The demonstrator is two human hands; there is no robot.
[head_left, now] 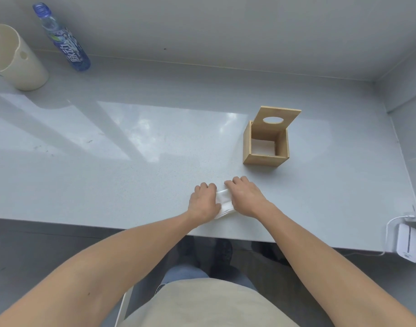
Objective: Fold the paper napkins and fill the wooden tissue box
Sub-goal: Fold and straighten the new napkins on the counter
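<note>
A white paper napkin [224, 202] lies on the pale grey counter [108, 173] near its front edge. My left hand [204, 201] presses on the napkin's left side and my right hand [244, 195] on its right side, so only a narrow strip shows between them. Both hands rest knuckles up with fingers curled onto the paper. The wooden tissue box [265, 145] stands beyond my right hand, a short gap away. Its lid [276, 120], with an oval hole, is tipped up and back. White shows at the bottom inside the box.
A cream cup [16, 60] stands at the far left. A blue drink bottle [62, 40] leans by the back wall next to it. White chargers with cables [408, 241] sit at the counter's right front corner. Walls close the back and right sides.
</note>
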